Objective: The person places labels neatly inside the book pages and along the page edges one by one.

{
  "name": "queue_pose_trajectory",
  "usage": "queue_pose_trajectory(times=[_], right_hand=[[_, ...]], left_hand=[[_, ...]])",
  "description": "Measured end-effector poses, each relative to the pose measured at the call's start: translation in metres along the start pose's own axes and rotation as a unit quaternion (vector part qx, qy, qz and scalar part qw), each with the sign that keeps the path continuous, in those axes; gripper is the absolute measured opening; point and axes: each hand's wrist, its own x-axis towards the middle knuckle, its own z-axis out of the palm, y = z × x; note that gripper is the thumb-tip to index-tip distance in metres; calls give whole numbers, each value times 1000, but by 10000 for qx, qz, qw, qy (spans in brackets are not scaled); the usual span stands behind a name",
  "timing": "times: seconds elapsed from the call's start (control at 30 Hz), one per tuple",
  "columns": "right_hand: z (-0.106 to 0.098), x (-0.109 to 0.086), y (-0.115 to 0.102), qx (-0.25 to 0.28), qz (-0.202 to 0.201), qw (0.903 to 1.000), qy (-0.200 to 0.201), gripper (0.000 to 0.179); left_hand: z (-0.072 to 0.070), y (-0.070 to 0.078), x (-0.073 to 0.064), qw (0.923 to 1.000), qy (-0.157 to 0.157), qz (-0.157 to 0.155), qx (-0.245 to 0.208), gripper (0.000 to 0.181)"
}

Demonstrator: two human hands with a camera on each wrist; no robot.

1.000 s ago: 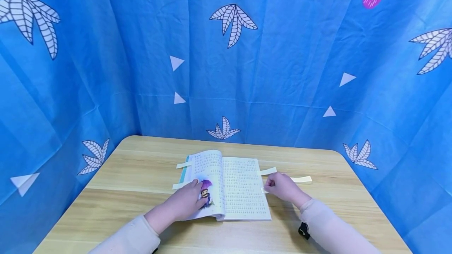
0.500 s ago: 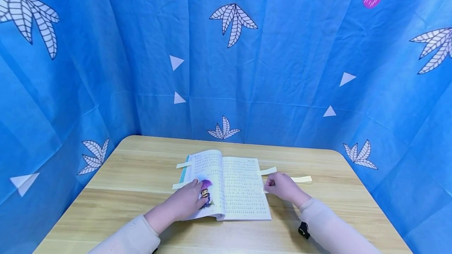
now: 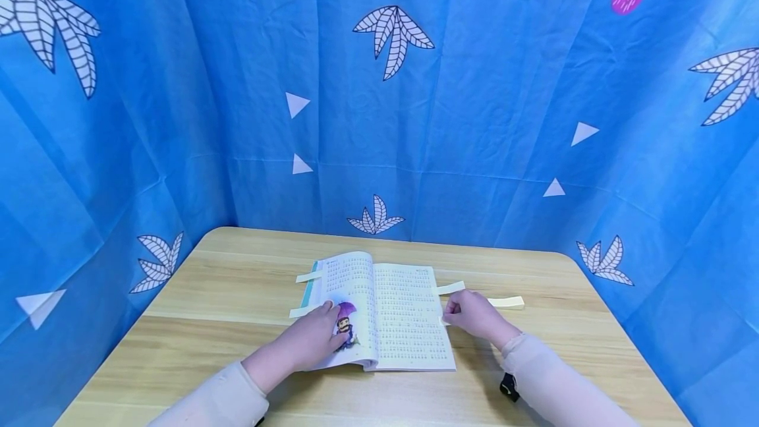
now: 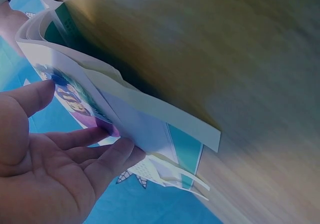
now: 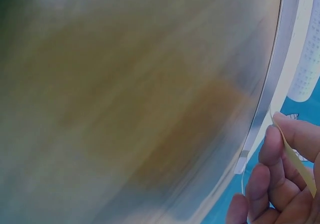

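An open book [image 3: 409, 318] of printed text lies on the wooden table. On its left page, my left hand [image 3: 313, 337] rests with relaxed fingers beside a cartoon figure [image 3: 344, 327] under a purple umbrella. The left wrist view shows those fingertips touching the page. At the book's right edge, my right hand [image 3: 477, 313] pinches a pale yellow sticky note strip [image 5: 297, 164] between thumb and index finger. The strip's end meets the right page's margin. Another sticky strip [image 3: 450, 288] juts from that edge, just above the hand.
Two pale strips, an upper strip [image 3: 308, 277] and a lower strip [image 3: 300, 312], stick out past the book's left side. A pad of sticky strips [image 3: 506, 302] lies right of my right hand. A blue patterned curtain [image 3: 379, 124] hangs behind the table [image 3: 249, 262].
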Motion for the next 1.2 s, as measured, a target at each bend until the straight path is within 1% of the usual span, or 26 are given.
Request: queue_pose_trajectory(times=[0.3,0.6,0.93,1.2], right_hand=[[1,0,-2,-122,-13,9999,46,23],[0,0,-2,-120,-10,9999,21,22],[1,1,-3,-187,-1,9998,46,23],[2,2,-3,-249,23,9997,51,24]], left_hand=[[-1,1,-1,10000,-17,-25,-31,66],[-1,0,-2,10000,-28,6,-40,65],[0,0,-2,10000,19,36,3,65],[-1,1,-2,9999,-44,-64,-66,65]])
